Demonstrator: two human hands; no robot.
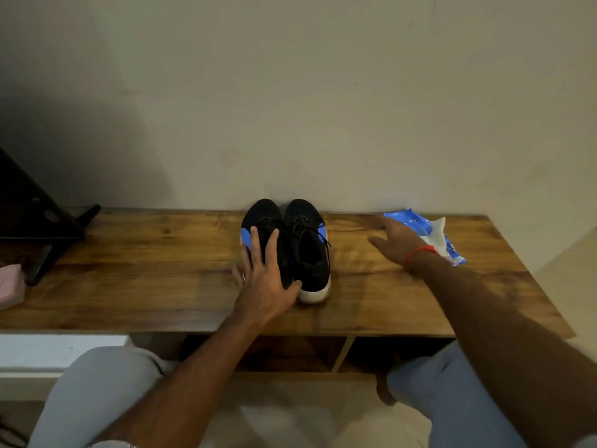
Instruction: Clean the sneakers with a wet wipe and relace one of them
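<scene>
Sneakers [287,247], two of them, sit side by side mid-table [145,270]; left hand [263,279] rests spread on one. Right hand [395,242], fingers loose, hovers beside one wipes pack [429,236] at 3 o'clock.

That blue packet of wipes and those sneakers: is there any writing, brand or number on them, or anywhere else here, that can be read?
Blue wet wipe pack: white lettering near its lower corner, too small and blurred to read for certain.
Black sneakers: no readable logo or text, only blue patches on the sides.
Wooden table and wall: no writing visible.
</scene>
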